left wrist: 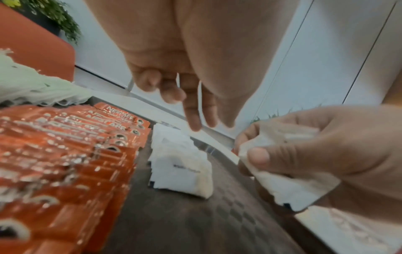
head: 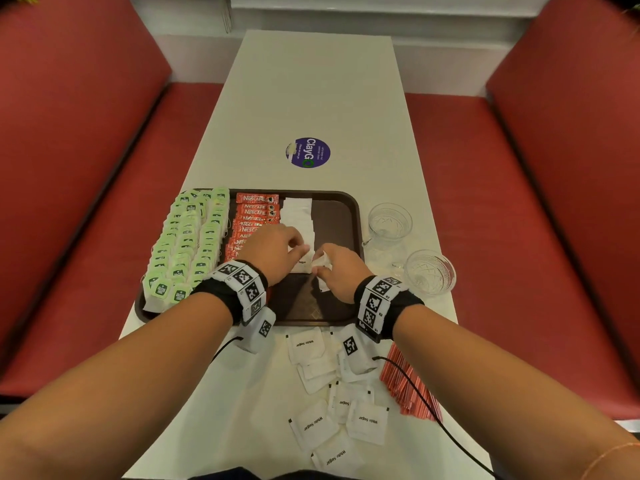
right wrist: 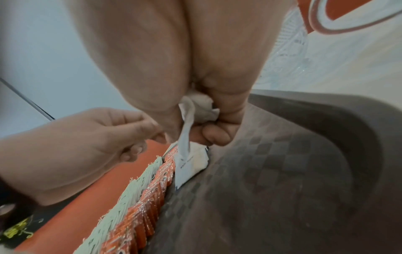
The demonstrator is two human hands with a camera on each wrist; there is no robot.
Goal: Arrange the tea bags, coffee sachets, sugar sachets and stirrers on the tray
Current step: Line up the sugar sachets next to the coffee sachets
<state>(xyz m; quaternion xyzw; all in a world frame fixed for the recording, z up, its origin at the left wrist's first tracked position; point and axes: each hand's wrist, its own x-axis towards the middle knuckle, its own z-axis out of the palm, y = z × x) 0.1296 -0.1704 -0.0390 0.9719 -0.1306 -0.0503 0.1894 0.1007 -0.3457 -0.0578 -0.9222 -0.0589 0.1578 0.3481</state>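
While my forearms stretch out over the long white table (head: pixel 311 98), nearest me lies a loose scatter of flat white paper sugar sachets (head: pixel 313 426) printed "White Sugar", with a bundle of thin red plastic stirrers (head: pixel 410 386) just to their right. Past those sits the dark brown plastic tray (head: pixel 341 216), its floor stamped in a checker texture. My right hand (head: pixel 337 271) is clamped on a few crumpled white sachets (left wrist: pixel 289 185), thumb pressing them against curled fingers. My left hand (head: pixel 273 251) hovers beside it, fingers loosely bent over the white sugar row (head: pixel 298 216) on the tray; can't tell if it's pinching anything. Left of that row run glossy red Nescafe coffee sachets (head: pixel 254 216) overlapped like shingles, then pale green tea bags (head: pixel 188 237) with fuzzy strings. Beyond the tray's right edge stand two clear cut-glass cups (head: pixel 389 221), and farther up a round purple sticker (head: pixel 307 152).
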